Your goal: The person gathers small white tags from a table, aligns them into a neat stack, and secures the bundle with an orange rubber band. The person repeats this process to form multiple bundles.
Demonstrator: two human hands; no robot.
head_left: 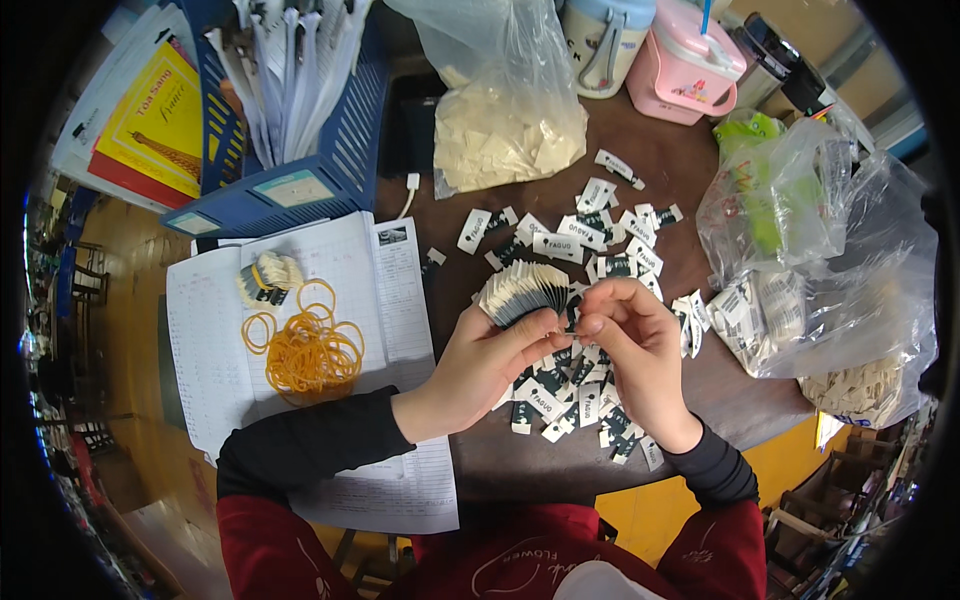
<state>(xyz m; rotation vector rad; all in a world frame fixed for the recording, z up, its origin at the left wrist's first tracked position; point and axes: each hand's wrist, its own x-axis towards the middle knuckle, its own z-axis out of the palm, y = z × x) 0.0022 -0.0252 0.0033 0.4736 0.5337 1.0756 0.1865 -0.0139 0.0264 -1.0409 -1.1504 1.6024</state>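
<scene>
My left hand (pixel 497 352) is closed round a fanned stack of fabric labels (pixel 524 293), pale on their upper edges and dark below. Close beside it, my right hand (pixel 632 345) pinches with thumb and forefinger at the stack's right side; a thin edge, seemingly of one label, shows between the two hands. Loose black and white fabric labels (pixel 558 247) lie scattered on the brown table, behind and beneath both hands. A small bundle of labels (pixel 270 279) with a yellow band round it rests on the papers to the left.
Orange rubber bands (pixel 315 355) are heaped on written sheets (pixel 215 330). Behind them stands a blue file rack (pixel 355 130) full of papers. A plastic bag of cream pieces (pixel 510 130), a pink container (pixel 685 60) and a jug (pixel 605 45) are at the back. More clear bags (pixel 860 250) lie right.
</scene>
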